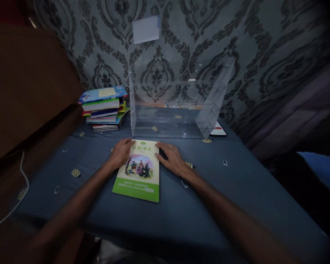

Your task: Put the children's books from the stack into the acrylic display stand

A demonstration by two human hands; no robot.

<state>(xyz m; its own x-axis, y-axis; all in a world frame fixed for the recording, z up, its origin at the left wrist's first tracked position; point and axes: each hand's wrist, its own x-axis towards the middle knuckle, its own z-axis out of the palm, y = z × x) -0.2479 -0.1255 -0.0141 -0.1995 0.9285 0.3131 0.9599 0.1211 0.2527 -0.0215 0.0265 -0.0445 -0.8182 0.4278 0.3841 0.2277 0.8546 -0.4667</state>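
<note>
A book (139,170) with a cream and green cover and an illustration of several figures lies face up on the blue tablecloth. Along its upper left edge, my left hand (122,153) holds it, fingers bent and fingertips near the top corner. My right hand (172,157) grips the opposite upper edge, with its thumb on the side and a finger at the top right corner. Just beyond the book's top stands a clear acrylic shelf rack (170,113) with several tiers. Some of my fingers are hidden.
A stack of books (104,108) stands left of the rack against the patterned wall. Behind the rack's right side lies a dark-edged pad with a red pen (217,128). Brown wooden furniture (27,88) borders the table's left; a white cable (23,179) hangs there.
</note>
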